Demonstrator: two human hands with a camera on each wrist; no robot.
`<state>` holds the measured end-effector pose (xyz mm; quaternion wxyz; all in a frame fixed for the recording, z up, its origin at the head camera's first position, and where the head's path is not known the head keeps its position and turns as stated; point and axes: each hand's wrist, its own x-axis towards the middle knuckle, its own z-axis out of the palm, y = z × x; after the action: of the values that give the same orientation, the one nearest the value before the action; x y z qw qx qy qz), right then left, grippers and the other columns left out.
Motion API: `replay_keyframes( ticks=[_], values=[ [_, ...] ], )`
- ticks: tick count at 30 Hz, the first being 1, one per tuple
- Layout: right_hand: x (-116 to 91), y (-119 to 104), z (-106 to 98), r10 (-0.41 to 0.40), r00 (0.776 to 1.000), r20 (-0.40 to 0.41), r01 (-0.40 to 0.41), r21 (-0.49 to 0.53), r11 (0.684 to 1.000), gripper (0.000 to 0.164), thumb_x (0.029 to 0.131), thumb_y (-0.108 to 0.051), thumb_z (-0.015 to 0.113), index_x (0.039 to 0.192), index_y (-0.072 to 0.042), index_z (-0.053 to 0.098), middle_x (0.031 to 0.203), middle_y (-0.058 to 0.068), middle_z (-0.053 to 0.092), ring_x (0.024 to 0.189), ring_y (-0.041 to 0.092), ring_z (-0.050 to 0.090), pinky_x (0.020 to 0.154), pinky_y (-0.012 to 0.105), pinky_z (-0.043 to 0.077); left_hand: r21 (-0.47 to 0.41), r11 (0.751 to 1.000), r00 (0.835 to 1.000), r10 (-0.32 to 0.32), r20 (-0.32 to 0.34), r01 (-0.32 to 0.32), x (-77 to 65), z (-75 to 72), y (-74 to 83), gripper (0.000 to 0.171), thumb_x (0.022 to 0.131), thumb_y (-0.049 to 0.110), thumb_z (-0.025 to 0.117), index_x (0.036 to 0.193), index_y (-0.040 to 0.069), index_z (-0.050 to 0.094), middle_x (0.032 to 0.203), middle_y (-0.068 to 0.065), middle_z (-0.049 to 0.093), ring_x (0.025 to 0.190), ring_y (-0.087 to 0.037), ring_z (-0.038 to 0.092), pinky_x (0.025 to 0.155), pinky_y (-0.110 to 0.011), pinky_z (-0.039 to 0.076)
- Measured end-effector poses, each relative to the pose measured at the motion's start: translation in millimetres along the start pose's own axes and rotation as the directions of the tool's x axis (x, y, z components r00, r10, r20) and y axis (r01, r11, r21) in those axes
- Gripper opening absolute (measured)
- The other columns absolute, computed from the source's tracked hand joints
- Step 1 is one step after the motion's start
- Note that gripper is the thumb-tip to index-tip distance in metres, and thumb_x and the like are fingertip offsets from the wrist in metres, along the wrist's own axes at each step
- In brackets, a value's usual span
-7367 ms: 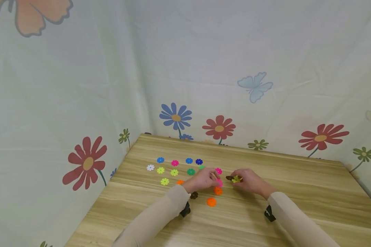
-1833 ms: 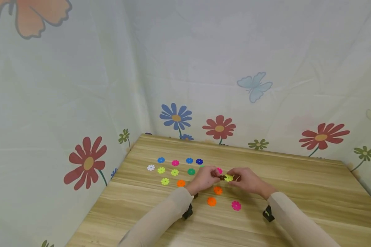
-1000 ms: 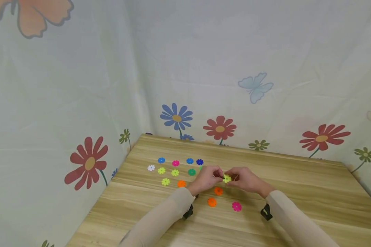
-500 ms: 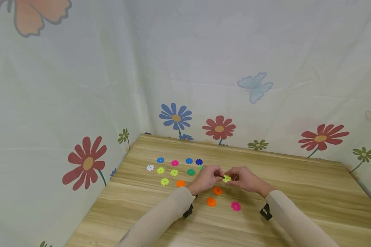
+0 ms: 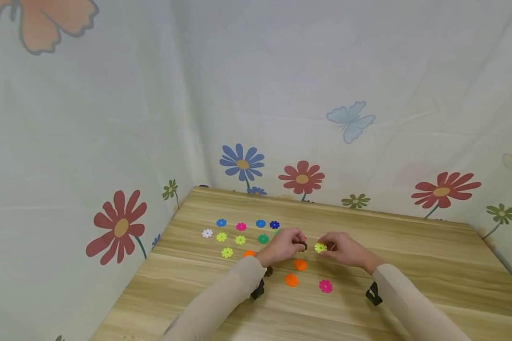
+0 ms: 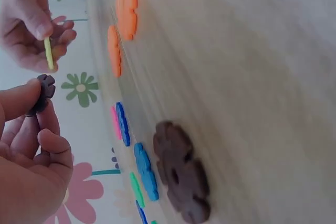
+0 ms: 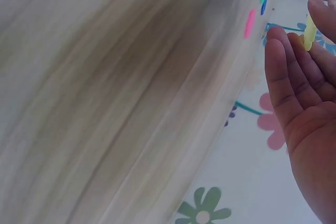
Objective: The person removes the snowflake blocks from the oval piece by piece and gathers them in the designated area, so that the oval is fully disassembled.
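My left hand (image 5: 280,248) pinches a dark brown flower-shaped plastic disc (image 6: 44,94) between thumb and fingers. Facing it, my right hand (image 5: 345,248) pinches a yellow-green disc (image 5: 320,247) of the same notched kind by its edge. A small gap separates the two discs, both held above the table. In the left wrist view the yellow disc (image 6: 49,53) appears edge-on, just beyond the brown one. Another brown disc (image 6: 181,174) lies on the table beneath my left wrist, partly covered in the head view.
Two orange discs (image 5: 291,280) and a pink disc (image 5: 325,286) lie in front of my hands on the wooden table (image 5: 409,251). Several more discs, including a white one (image 5: 207,233) and a green one (image 5: 263,238), spread to the left. A flower-printed cloth (image 5: 388,94) hangs behind.
About half a second ago the discs met between my hands; now the hands have drawn apart, one disc in each. Since the oldest frame, a pink disc has appeared at the front right.
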<state>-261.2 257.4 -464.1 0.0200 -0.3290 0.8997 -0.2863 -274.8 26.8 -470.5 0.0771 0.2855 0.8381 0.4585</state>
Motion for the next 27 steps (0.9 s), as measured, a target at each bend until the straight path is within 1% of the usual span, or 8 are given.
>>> replay_keyframes(
  ticks=[4, 8, 10, 13, 15, 18, 22, 27],
  values=[
    [-6, 6, -2, 0.023, 1.000, 0.004, -0.023, -0.009, 1.000, 0.024, 0.085, -0.014, 0.071, 0.105, -0.003, 0.065, 0.087, -0.004, 0.062, 0.073, 0.007, 0.056, 0.064, 0.025, 0.050, 0.001, 0.999, 0.999, -0.051, -0.001, 0.051, 1.0, -3.2, 1.3, 0.008, 0.089, 0.009, 0.066, 0.092, 0.010, 0.059, 0.076, 0.005, 0.063, 0.064, -0.006, 0.054, 0.056, -0.021, 0.045],
    [-10, 10, -3, 0.031, 1.000, -0.001, -0.031, -0.011, 0.999, 0.024, 0.085, -0.015, 0.071, 0.105, -0.002, 0.066, 0.086, -0.004, 0.062, 0.073, 0.007, 0.056, 0.065, 0.026, 0.050, -0.011, 0.995, 0.995, -0.102, 0.014, 0.102, 2.7, -6.0, 1.8, 0.012, 0.089, 0.014, 0.066, 0.098, 0.011, 0.058, 0.071, 0.000, 0.062, 0.055, -0.011, 0.049, 0.050, -0.023, 0.039],
    [-12, 11, -3, 0.039, 0.999, -0.003, -0.039, -0.015, 0.999, 0.025, 0.085, -0.015, 0.071, 0.105, -0.002, 0.066, 0.086, -0.004, 0.062, 0.073, 0.006, 0.056, 0.065, 0.027, 0.051, -0.027, 0.993, 0.993, -0.110, 0.032, 0.111, 3.0, -7.1, 2.3, 0.013, 0.090, 0.014, 0.066, 0.099, 0.010, 0.058, 0.071, -0.004, 0.062, 0.056, -0.017, 0.052, 0.048, -0.024, 0.039],
    [-16, 15, -4, 0.057, 0.998, -0.004, -0.057, -0.020, 0.998, 0.026, 0.084, -0.016, 0.072, 0.105, -0.001, 0.066, 0.086, -0.004, 0.062, 0.074, 0.006, 0.056, 0.066, 0.026, 0.051, -0.045, 0.992, 0.992, -0.117, 0.050, 0.120, 4.0, -8.0, 3.2, 0.012, 0.089, 0.013, 0.066, 0.099, 0.009, 0.059, 0.072, -0.005, 0.062, 0.063, -0.026, 0.059, 0.049, -0.024, 0.042],
    [-18, 16, -4, 0.068, 0.998, -0.005, -0.068, -0.018, 0.997, 0.027, 0.084, -0.016, 0.072, 0.105, -0.001, 0.066, 0.087, -0.004, 0.062, 0.074, 0.006, 0.056, 0.066, 0.026, 0.051, -0.047, 0.990, 0.990, -0.129, 0.063, 0.132, 4.9, -8.1, 3.7, 0.011, 0.089, 0.010, 0.067, 0.098, 0.010, 0.060, 0.075, -0.005, 0.063, 0.068, -0.028, 0.062, 0.051, -0.024, 0.044],
    [-19, 18, -5, 0.081, 0.997, -0.005, -0.081, -0.006, 0.997, 0.027, 0.084, -0.018, 0.073, 0.105, -0.002, 0.066, 0.087, -0.004, 0.061, 0.075, 0.007, 0.056, 0.066, 0.026, 0.050, -0.014, 0.991, 0.987, -0.133, 0.086, 0.135, 6.9, -7.6, 4.0, 0.017, 0.086, 0.003, 0.067, 0.101, 0.009, 0.062, 0.080, -0.002, 0.063, 0.070, -0.021, 0.063, 0.055, -0.024, 0.047],
    [-20, 19, -6, 0.087, 0.996, 0.001, -0.087, 0.000, 0.996, 0.028, 0.084, -0.019, 0.073, 0.105, -0.002, 0.066, 0.087, -0.005, 0.061, 0.075, 0.007, 0.055, 0.066, 0.026, 0.050, 0.040, 0.992, 0.984, -0.127, 0.121, 0.123, 8.6, -6.1, 4.2, 0.027, 0.082, -0.004, 0.067, 0.106, 0.006, 0.062, 0.086, -0.002, 0.063, 0.072, -0.011, 0.059, 0.063, -0.023, 0.049],
    [-19, 19, -5, 0.098, 0.995, -0.001, -0.098, -0.002, 0.995, 0.028, 0.085, -0.019, 0.072, 0.106, -0.002, 0.066, 0.087, -0.005, 0.062, 0.075, 0.006, 0.055, 0.067, 0.026, 0.050, 0.079, 0.985, 0.979, -0.163, 0.126, 0.153, 10.2, -3.1, 2.8, 0.028, 0.081, -0.004, 0.068, 0.106, 0.008, 0.062, 0.087, -0.001, 0.061, 0.077, -0.012, 0.055, 0.070, -0.024, 0.048]
  ],
)
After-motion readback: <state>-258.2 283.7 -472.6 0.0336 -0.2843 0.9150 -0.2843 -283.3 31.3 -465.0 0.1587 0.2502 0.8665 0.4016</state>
